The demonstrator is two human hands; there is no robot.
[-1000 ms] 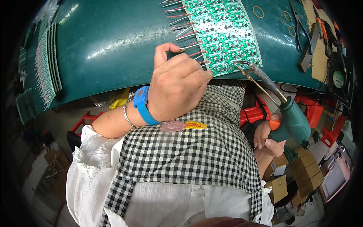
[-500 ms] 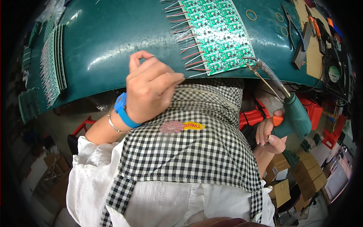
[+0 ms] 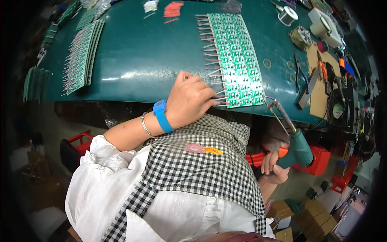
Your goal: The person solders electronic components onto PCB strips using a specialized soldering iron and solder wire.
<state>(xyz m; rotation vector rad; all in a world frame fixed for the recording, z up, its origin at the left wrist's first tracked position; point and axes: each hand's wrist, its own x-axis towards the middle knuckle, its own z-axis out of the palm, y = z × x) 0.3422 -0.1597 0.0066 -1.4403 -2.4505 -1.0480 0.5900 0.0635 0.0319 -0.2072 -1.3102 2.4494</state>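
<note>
A panel of green circuit boards point(image 3: 238, 60) lies on the green table, with a row of red and white wires point(image 3: 211, 52) sticking out from its left edge. My left hand point(image 3: 189, 99), wearing a blue wrist strap, is closed in a pinch at the nearest wire ends; what sits between its fingertips is hidden. Low on the right, my right hand point(image 3: 276, 167) grips a green soldering gun point(image 3: 301, 147) with an orange trigger. Its bent tip points up to the panel's near right corner; whether they touch I cannot tell.
Stacked wired panels point(image 3: 84, 56) stand at the left. Small red pieces point(image 3: 173, 9) and white pieces point(image 3: 151, 5) lie at the back. To the right are pliers point(image 3: 300, 72), rubber bands point(image 3: 267, 63) and a solder spool point(image 3: 287, 16). Red stools point(image 3: 316, 159) are below.
The view has shifted, showing more of the table's far side. My left hand has moved right, up to the wire ends. My right hand still holds the soldering gun.
</note>
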